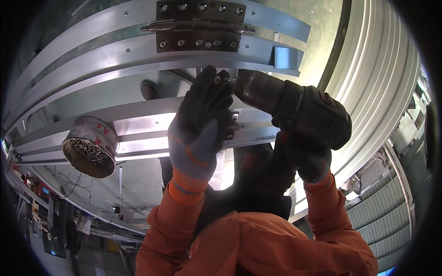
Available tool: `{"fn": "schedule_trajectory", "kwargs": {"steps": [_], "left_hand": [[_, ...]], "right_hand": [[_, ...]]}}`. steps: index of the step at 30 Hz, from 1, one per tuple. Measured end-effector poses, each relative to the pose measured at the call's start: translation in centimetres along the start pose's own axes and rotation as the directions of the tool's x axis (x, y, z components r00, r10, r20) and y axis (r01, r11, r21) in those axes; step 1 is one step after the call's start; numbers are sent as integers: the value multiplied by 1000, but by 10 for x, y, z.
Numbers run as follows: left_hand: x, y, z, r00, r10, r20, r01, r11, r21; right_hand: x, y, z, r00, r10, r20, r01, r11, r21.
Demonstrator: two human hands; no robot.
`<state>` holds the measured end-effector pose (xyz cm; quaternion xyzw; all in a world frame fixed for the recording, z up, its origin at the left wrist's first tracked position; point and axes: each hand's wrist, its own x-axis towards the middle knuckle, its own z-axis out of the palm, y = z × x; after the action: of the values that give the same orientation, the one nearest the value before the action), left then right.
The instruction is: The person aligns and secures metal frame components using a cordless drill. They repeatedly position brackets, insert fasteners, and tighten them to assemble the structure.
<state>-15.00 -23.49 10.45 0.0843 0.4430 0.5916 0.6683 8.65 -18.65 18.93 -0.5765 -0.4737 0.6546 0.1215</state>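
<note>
My right hand (315, 158), in a dark glove, is wrapped round the handle of a black cordless drill (299, 108). The drill lies sideways, its chuck pointing left. My left hand (200, 119), in a grey and black glove, has its fingers pinched together at the drill's tip. A short shiny metal bit (230, 80) shows between chuck and fingertips; what the fingers hold is mostly hidden. Just beyond the hands, a steel hinge (200, 26) spans two aluminium profiles (133, 46), screw heads in its near leaf and several holes in its far leaf.
A round tin (96, 129) with many small screws (94, 154) stands left of my left hand on a nearer aluminium profile (138, 125). Another hinge (235, 126) partly shows behind my left wrist. Long ribbed pale panels (382, 83) curve along the right. Cables and tools lie lower left.
</note>
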Motion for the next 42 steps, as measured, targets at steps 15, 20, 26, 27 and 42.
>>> {"fn": "schedule_trajectory", "kwargs": {"steps": [15, 20, 26, 27, 42], "left_hand": [[21, 34, 17, 1000, -2, -14, 8, 920, 392], [41, 28, 5, 983, 179, 49, -179, 840, 512], [54, 34, -3, 992, 115, -46, -73, 845, 529], [57, 32, -4, 984, 177, -14, -137, 802, 582], [75, 9, 5, 916, 400, 20, -338, 747, 573]], "right_hand": [[12, -29, 12, 978, -149, 142, 200, 861, -469], [34, -56, 20, 987, -97, 125, 141, 895, -423], [57, -55, 23, 986, -109, 123, 153, 881, -448], [61, -58, 25, 986, -110, 122, 154, 884, -441], [63, -45, 35, 988, -154, 19, 127, 729, -673]]}}
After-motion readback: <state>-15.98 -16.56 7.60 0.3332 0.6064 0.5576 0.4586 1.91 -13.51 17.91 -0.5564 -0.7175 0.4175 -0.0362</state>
